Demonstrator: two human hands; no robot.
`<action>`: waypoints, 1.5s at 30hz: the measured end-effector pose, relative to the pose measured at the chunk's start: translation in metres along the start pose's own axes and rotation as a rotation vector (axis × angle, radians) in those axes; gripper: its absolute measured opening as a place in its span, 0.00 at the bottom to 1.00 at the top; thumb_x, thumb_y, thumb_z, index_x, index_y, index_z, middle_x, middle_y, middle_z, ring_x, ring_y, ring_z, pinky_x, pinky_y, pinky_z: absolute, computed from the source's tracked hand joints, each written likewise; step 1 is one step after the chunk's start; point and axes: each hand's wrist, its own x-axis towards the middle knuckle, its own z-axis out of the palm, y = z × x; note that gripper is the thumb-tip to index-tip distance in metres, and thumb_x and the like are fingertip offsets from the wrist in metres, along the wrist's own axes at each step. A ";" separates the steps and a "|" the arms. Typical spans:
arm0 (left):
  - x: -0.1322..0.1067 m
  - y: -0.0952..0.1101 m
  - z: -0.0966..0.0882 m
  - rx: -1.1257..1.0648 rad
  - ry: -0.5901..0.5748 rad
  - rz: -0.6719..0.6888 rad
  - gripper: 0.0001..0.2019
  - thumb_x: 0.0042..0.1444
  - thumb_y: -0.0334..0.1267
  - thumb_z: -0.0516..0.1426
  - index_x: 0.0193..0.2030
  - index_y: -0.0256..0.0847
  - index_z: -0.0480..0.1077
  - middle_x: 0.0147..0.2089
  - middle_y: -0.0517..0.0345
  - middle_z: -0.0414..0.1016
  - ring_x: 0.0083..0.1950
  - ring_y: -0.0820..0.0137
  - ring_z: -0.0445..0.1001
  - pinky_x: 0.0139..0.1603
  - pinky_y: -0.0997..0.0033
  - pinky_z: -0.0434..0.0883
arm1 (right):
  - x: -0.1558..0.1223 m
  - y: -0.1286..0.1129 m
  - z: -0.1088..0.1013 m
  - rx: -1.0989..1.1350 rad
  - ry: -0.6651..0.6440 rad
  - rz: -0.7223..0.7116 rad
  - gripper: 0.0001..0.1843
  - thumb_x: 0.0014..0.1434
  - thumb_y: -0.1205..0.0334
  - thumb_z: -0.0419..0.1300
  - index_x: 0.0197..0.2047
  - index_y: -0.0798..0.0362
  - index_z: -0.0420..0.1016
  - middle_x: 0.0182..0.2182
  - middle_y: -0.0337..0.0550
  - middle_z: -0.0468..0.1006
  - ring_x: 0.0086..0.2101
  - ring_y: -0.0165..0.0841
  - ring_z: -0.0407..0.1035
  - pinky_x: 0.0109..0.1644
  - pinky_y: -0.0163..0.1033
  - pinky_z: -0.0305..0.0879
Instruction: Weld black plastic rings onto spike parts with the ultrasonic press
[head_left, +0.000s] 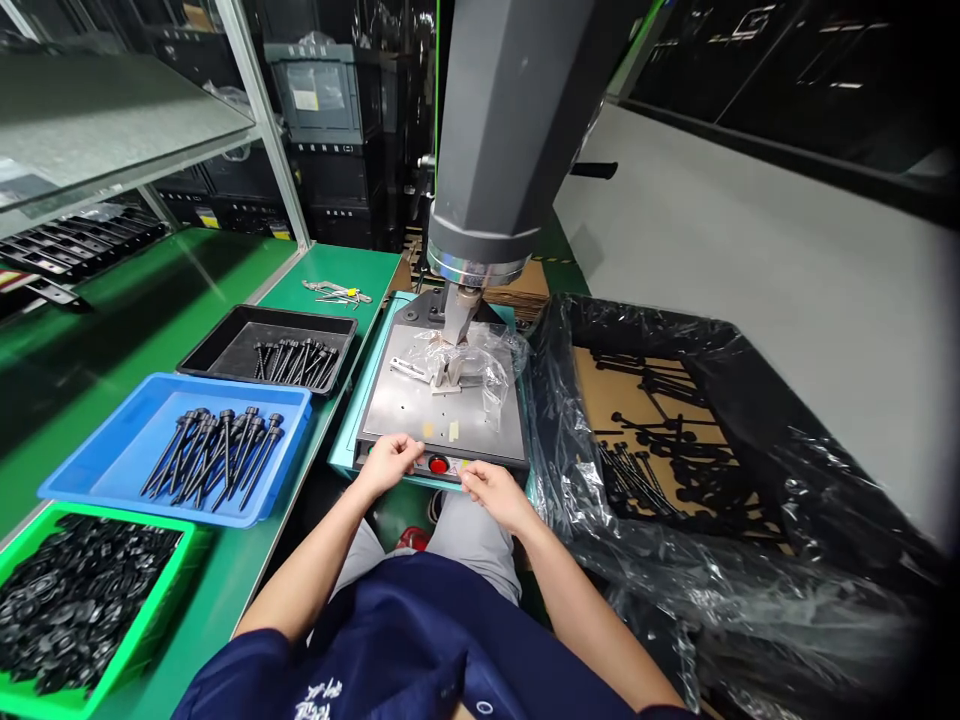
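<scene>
My left hand (391, 463) rests at the left front edge of the machine's base, its fingers curled and closed; a bit of green shows beside it. My right hand (495, 492) is at the right front edge, thumb and fingers pressed together. Between the hands sits a red button (439, 465). Whatever lies under or in either hand is hidden. Above the metal base plate (405, 410), the metal tip (457, 315) of the grey machine head (495, 130) reaches down to a small metal fixture (447, 378), with clear plastic film (491, 370) around it.
At left, a black tray (217, 345) and a blue tray (97, 450) hold black stemmed parts. A green bin (142, 640) contains small black pieces. Pliers (352, 293) lie behind them. To the right, a plastic-lined box (559, 400) holds more black parts on cardboard.
</scene>
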 end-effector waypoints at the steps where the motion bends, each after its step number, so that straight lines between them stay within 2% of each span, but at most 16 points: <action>1: 0.006 0.005 0.003 -0.010 -0.011 0.013 0.19 0.53 0.52 0.60 0.25 0.37 0.68 0.26 0.56 0.75 0.21 0.76 0.65 0.24 0.75 0.62 | 0.005 -0.003 0.001 -0.009 -0.005 -0.020 0.17 0.56 0.49 0.57 0.37 0.55 0.75 0.27 0.41 0.75 0.24 0.31 0.65 0.28 0.34 0.59; 5: 0.038 0.027 0.014 -0.179 0.021 -0.019 0.17 0.50 0.50 0.64 0.29 0.36 0.69 0.30 0.54 0.77 0.22 0.77 0.68 0.20 0.79 0.58 | 0.029 -0.016 0.000 -0.019 -0.020 -0.070 0.17 0.57 0.51 0.57 0.40 0.56 0.76 0.27 0.42 0.76 0.25 0.31 0.66 0.29 0.35 0.62; 7: 0.057 0.037 0.016 -0.344 0.047 -0.101 0.16 0.51 0.47 0.65 0.33 0.36 0.70 0.35 0.52 0.78 0.23 0.77 0.70 0.18 0.82 0.59 | 0.046 -0.023 -0.002 -0.028 0.007 -0.084 0.18 0.56 0.54 0.58 0.45 0.56 0.75 0.28 0.42 0.77 0.25 0.31 0.66 0.30 0.36 0.63; 10: 0.084 0.049 0.014 -0.639 0.054 -0.251 0.14 0.56 0.45 0.62 0.39 0.35 0.71 0.37 0.50 0.77 0.25 0.77 0.73 0.19 0.83 0.65 | 0.072 -0.035 -0.006 -0.072 0.073 -0.111 0.21 0.57 0.57 0.57 0.52 0.56 0.74 0.30 0.42 0.78 0.25 0.31 0.67 0.31 0.36 0.65; 13: 0.103 0.059 0.013 -0.929 0.098 -0.350 0.13 0.61 0.44 0.58 0.40 0.34 0.70 0.35 0.51 0.77 0.26 0.76 0.75 0.22 0.82 0.72 | 0.097 -0.047 -0.011 -0.118 0.129 -0.153 0.24 0.58 0.59 0.55 0.56 0.57 0.71 0.30 0.42 0.77 0.25 0.31 0.68 0.30 0.36 0.65; 18: 0.117 0.069 0.016 -1.212 0.285 -0.334 0.05 0.63 0.32 0.57 0.35 0.35 0.67 0.27 0.59 0.73 0.22 0.80 0.72 0.22 0.87 0.71 | 0.128 -0.060 -0.019 -0.233 0.305 -0.238 0.26 0.58 0.59 0.54 0.58 0.59 0.71 0.28 0.40 0.76 0.27 0.34 0.68 0.36 0.39 0.66; 20: 0.118 0.071 0.017 -1.244 0.316 -0.327 0.05 0.62 0.29 0.56 0.34 0.35 0.67 0.24 0.61 0.70 0.21 0.80 0.72 0.21 0.89 0.70 | 0.135 -0.066 -0.022 -0.265 0.386 -0.258 0.26 0.58 0.58 0.53 0.59 0.59 0.70 0.28 0.40 0.76 0.29 0.35 0.69 0.40 0.40 0.66; 25: 0.115 0.079 0.014 -1.204 0.335 -0.333 0.06 0.62 0.28 0.56 0.33 0.35 0.67 0.23 0.62 0.70 0.20 0.81 0.72 0.20 0.90 0.70 | 0.144 -0.076 -0.025 -0.302 0.529 -0.274 0.27 0.59 0.58 0.53 0.58 0.61 0.71 0.30 0.45 0.78 0.33 0.38 0.71 0.46 0.42 0.65; 31: 0.111 0.090 0.013 -1.126 0.348 -0.305 0.06 0.60 0.29 0.59 0.31 0.36 0.68 0.26 0.62 0.72 0.22 0.83 0.72 0.25 0.91 0.71 | 0.151 -0.073 -0.027 -0.389 0.641 -0.345 0.22 0.60 0.58 0.52 0.54 0.59 0.74 0.33 0.48 0.76 0.39 0.41 0.69 0.51 0.45 0.64; 35: 0.111 0.095 0.012 -1.118 0.335 -0.302 0.05 0.60 0.29 0.59 0.32 0.35 0.69 0.27 0.61 0.73 0.22 0.82 0.72 0.25 0.90 0.71 | 0.159 -0.077 -0.026 -0.453 0.718 -0.419 0.23 0.60 0.57 0.55 0.56 0.55 0.73 0.43 0.52 0.72 0.44 0.42 0.68 0.54 0.45 0.64; 37: 0.111 0.098 0.011 -1.136 0.311 -0.292 0.06 0.61 0.29 0.58 0.32 0.35 0.69 0.27 0.61 0.73 0.22 0.82 0.72 0.25 0.90 0.71 | 0.167 -0.084 -0.026 -0.497 0.724 -0.445 0.22 0.59 0.56 0.58 0.55 0.55 0.74 0.48 0.54 0.69 0.49 0.43 0.66 0.57 0.45 0.61; 39: 0.112 0.101 0.009 -1.145 0.282 -0.273 0.06 0.62 0.29 0.57 0.32 0.35 0.69 0.27 0.61 0.73 0.23 0.83 0.72 0.25 0.90 0.71 | 0.176 -0.095 -0.029 -0.538 0.694 -0.444 0.20 0.57 0.56 0.61 0.51 0.56 0.76 0.49 0.56 0.68 0.52 0.45 0.63 0.59 0.45 0.59; 43: 0.117 0.109 0.005 -1.132 0.257 -0.276 0.04 0.60 0.29 0.58 0.33 0.34 0.70 0.28 0.60 0.74 0.23 0.82 0.73 0.22 0.89 0.69 | 0.192 -0.117 -0.042 -0.529 0.574 -0.400 0.11 0.56 0.58 0.61 0.39 0.56 0.78 0.43 0.53 0.74 0.49 0.44 0.65 0.58 0.46 0.58; 45: 0.120 0.111 0.003 -1.122 0.263 -0.281 0.04 0.59 0.29 0.59 0.33 0.34 0.69 0.28 0.59 0.74 0.23 0.81 0.72 0.22 0.88 0.69 | 0.194 -0.126 -0.048 -0.515 0.564 -0.409 0.09 0.56 0.59 0.60 0.35 0.55 0.77 0.39 0.50 0.75 0.47 0.44 0.66 0.56 0.47 0.59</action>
